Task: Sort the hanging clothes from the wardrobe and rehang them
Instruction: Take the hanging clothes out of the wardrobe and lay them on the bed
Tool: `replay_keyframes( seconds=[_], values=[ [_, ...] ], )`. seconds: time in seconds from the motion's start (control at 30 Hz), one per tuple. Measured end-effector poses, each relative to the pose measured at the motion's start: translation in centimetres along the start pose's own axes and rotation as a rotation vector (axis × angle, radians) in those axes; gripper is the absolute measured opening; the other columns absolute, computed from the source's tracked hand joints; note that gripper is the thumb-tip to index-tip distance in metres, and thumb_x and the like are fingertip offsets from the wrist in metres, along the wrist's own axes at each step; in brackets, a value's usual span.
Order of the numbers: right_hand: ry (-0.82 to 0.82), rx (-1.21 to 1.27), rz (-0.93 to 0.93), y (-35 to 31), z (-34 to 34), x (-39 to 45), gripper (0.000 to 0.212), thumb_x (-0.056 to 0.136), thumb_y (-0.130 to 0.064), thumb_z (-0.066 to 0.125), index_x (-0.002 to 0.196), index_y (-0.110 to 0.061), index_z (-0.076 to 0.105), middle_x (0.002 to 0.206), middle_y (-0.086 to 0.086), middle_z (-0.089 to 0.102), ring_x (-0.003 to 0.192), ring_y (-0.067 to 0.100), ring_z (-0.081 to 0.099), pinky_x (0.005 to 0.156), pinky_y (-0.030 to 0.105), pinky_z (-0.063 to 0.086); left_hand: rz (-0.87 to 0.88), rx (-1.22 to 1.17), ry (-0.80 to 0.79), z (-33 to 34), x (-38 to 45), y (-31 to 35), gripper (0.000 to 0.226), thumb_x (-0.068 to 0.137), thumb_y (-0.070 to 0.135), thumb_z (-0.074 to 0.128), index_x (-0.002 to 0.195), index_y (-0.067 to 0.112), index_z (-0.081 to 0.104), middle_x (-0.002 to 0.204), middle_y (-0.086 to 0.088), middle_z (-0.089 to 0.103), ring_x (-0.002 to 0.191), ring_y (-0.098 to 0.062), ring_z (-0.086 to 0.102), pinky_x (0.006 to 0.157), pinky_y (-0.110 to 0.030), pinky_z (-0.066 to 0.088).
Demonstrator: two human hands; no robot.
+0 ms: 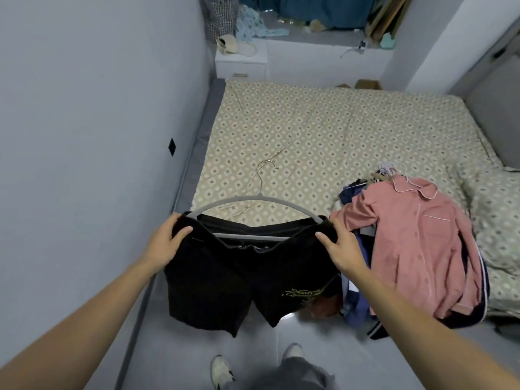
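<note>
- Two hands are engaged on one garment: a pair of black shorts (225,277), held up by the waistband in front of the person, above the floor at the foot of the bed (309,130).
- Left hand (166,243): the left end of the waistband is gripped, fingers curled over the cloth and the thumb laid across the front.
- Right hand (337,249): the right end of the waistband is pinched, thumb on the near side; the remaining fingers are hidden behind the cloth and their lie cannot be told.
- Hanger (253,201): grey, with a wire hook pointing away from the person; its lower bar is seen inside the waistband opening, so the shorts appear to be carried on it.
- Clothes pile (416,249): heaped on the near right corner of the bed, just beside the right hand; a pink buttoned shirt is on top, dark blue garments beneath, and more hangers are visible at the far edge.
- Step in hand, as judged: the shorts are being squared on, or slipped off, the hanger; which of the two cannot be told.
- Next move, as judged: the waistband is to be kept level on the bar, and one hand is to be freed for the hook before the shorts can be hung in the wardrobe, which is not in view.
</note>
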State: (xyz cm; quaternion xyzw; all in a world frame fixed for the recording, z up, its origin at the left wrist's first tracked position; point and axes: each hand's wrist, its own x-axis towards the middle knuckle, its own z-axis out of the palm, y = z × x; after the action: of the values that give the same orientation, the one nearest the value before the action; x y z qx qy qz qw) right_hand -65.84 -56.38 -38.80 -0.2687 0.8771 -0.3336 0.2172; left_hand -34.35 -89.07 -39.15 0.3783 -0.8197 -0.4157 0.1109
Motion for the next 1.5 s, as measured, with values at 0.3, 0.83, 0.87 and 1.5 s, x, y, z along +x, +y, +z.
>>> replay_keyframes(
  seconds=[0.3,0.83,0.87,1.5],
  values=[
    [-0.069,0.031,0.135,1.5,5.4,11.1,0.038,0.098,-0.05,0.066,0.122,-0.022,0.058,0.113,-0.002,0.07,0.108,0.029,0.064,0.091,0.05,0.052,-0.113,0.076,-0.077,4.0,12.4,-4.6,0.014,0.104,0.031,0.061,0.114,0.022,0.059,0.1,0.007,0.07,0.093,-0.006,0.066,0.08,-0.034,0.051],
    [-0.171,-0.051,0.207,14.2,20.9,41.1,0.018,0.105,-0.035,0.058,0.117,-0.023,0.051,0.109,-0.003,0.065,0.099,0.021,0.062,0.081,0.04,0.047,-0.21,0.236,-0.113,18.4,40.2,-20.2,0.02,0.106,0.034,0.055,0.11,0.016,0.046,0.086,-0.002,0.063,0.077,-0.021,0.061,0.071,-0.046,0.05],
    [-0.17,-0.047,0.218,15.1,22.0,42.3,0.018,0.104,-0.034,0.058,0.117,-0.023,0.05,0.11,-0.003,0.065,0.101,0.022,0.062,0.082,0.04,0.047,-0.222,0.242,-0.112,19.5,41.4,-21.4,0.02,0.106,0.034,0.055,0.109,0.017,0.046,0.086,-0.003,0.064,0.077,-0.023,0.062,0.071,-0.047,0.051],
    [0.071,-0.284,0.112,5.4,7.2,27.6,0.059,0.103,-0.054,0.048,0.153,-0.025,0.04,0.147,0.0,0.049,0.135,0.025,0.044,0.108,0.045,0.042,0.408,0.581,-0.149,16.8,36.6,3.6,0.061,0.101,0.051,0.034,0.149,0.017,0.049,0.121,-0.004,0.06,0.109,-0.027,0.06,0.078,-0.044,0.054]
  ],
)
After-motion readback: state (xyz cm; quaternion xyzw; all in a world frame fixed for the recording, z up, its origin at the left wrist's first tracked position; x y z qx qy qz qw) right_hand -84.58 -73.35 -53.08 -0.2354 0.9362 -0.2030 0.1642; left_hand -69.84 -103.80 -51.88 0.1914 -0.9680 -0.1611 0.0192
